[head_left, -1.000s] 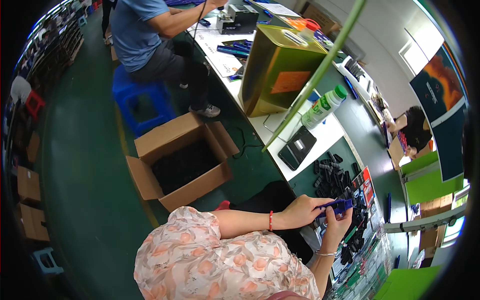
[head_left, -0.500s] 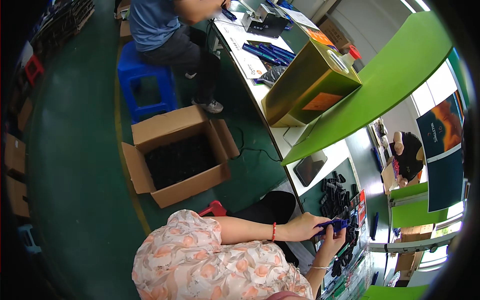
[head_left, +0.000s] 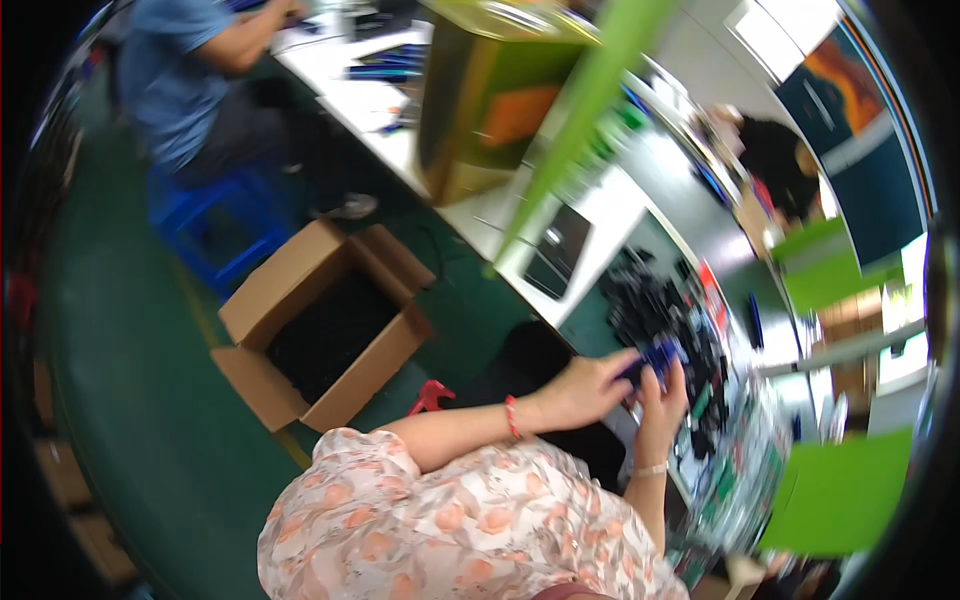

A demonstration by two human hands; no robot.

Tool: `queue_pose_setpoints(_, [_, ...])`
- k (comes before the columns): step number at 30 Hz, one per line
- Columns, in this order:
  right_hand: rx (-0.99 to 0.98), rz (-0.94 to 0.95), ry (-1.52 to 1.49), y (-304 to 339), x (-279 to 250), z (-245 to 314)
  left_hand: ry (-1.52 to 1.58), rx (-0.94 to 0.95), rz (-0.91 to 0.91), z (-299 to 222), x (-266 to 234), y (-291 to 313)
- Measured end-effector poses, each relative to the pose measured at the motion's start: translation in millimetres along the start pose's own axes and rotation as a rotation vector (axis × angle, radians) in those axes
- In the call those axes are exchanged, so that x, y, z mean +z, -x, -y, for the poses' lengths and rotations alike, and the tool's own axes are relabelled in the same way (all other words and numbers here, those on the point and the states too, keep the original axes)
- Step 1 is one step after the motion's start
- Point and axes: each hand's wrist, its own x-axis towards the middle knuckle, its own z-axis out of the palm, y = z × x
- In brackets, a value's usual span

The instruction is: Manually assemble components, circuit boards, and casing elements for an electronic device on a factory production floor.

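Between my two hands is a small dark blue plastic-looking piece (head_left: pixel 655 357); motion blur hides its exact kind. My left hand (head_left: pixel 580 392), with a red bracelet at its wrist, is closed on the piece's near left side. On the other side my right hand (head_left: pixel 658 408) pinches it between thumb and fingers. Just beyond the hands lies a heap of small black parts (head_left: pixel 645 300) on the worktable. Clear plastic bags (head_left: pixel 750 465) lie to the right of my right hand.
An open cardboard box (head_left: pixel 330 400) of black items stands on the floor at left. A phone (head_left: pixel 560 250), a gold tin (head_left: pixel 450 130) and a green divider panel (head_left: pixel 590 90) are on the table. One co-worker (head_left: pixel 185 80) sits far left on a blue stool (head_left: pixel 220 230); another (head_left: pixel 775 160) is across.
The view has swung, so the table and box sit differently in it. My hands still hold the blue piece, with the fingers slightly shifted around it.
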Motion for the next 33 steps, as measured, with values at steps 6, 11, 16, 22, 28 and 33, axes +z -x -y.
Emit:
queue_pose_setpoints(6, [-0.063,0.124,0.215,0,-53,-19,0.273,-0.337,0.000,9,17,-27])
queue_pose_setpoints(11, [-0.056,-0.401,0.526,-21,-151,-33,0.426,-0.357,0.024,14,38,-53])
queue_pose_setpoints(16, [-0.081,-0.350,0.751,-42,-185,-46,0.585,-0.435,0.101,21,80,-76])
queue_pose_setpoints(22, [0.079,-0.320,0.774,-53,-175,-62,0.545,-0.548,0.123,28,106,-86])
queue_pose_setpoints(28, [0.114,-0.353,0.010,-55,-203,-43,0.569,-0.543,0.115,33,111,-94])
queue_pose_setpoints(33, [-0.026,-0.322,-0.406,-52,-193,-20,0.637,-0.604,0.161,28,117,-96])
